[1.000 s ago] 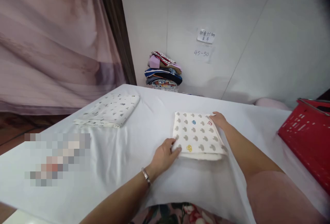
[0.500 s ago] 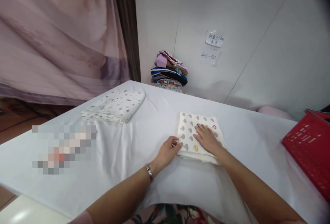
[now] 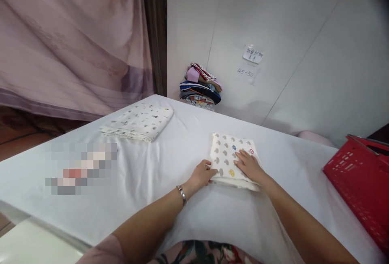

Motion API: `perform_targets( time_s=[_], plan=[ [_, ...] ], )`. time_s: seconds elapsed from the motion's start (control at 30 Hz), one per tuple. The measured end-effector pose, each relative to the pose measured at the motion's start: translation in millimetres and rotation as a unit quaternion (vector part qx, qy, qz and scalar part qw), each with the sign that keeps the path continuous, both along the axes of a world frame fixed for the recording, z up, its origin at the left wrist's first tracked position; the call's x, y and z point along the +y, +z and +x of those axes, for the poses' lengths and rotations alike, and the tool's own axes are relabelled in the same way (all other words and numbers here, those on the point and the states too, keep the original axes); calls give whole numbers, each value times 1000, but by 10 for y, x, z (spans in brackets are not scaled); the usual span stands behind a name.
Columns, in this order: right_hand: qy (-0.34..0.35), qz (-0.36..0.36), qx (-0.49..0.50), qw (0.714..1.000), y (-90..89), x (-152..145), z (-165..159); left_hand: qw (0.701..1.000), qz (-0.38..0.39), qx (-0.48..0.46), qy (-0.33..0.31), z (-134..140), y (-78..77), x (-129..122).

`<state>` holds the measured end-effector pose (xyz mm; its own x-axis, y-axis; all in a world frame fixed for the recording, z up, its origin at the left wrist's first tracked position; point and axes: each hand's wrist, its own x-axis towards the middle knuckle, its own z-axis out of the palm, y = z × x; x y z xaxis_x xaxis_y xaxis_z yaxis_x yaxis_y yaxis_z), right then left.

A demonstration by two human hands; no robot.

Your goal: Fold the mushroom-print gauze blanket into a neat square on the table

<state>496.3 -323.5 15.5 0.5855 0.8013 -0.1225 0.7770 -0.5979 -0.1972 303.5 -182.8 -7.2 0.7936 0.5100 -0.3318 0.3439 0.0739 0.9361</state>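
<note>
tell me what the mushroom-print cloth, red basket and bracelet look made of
Mushroom-print cloth: matte fabric, possibly cotton, judging by its soft folded edges. Red basket: probably moulded plastic, with smooth, slotted walls. Bracelet: likely polished metal, from its silvery glint.

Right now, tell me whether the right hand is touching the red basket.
No, the right hand rests on the mushroom-print cloth, apart from the red basket.

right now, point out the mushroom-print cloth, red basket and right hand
mushroom-print cloth (image 3: 226,156), head view, printed top
red basket (image 3: 358,179), head view, side wall
right hand (image 3: 251,168), head view, back of hand
</note>
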Motion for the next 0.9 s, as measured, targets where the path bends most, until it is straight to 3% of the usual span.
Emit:
perform_targets(
  time_s=[0.1, 0.17, 0.23, 0.3, 0.47, 0.7, 0.83, 0.9],
  plan=[
    [16, 34, 59, 998, 158, 77, -244, 1000, -6, -13, -1, -22, 25, 1],
    [87, 56, 76, 992, 198, 112, -468, 999, -14, -30, 0, -43, 38, -3],
    [157, 52, 61, 984, 159, 131, -677, 998, -31, -54, 11, -60, 42, -7],
    [175, 42, 19, 983, 72, 138, -825, 995, -48, -83, 24, -67, 36, -10],
    [134, 89, -4, 987, -72, 135, -933, 990, -49, -133, 26, -45, 26, -24],
    [29, 249, 53, 967, -126, 145, -939, 985, -9, -170, -9, -30, -45, -3],
    [-64, 350, 174, 918, -88, 144, -895, 986, 98, -132, 9, -42, -90, 124],
    [-78, 396, 214, 889, -61, 143, -878, 979, 175, -97, 34, 1, -66, 235]
  ],
)
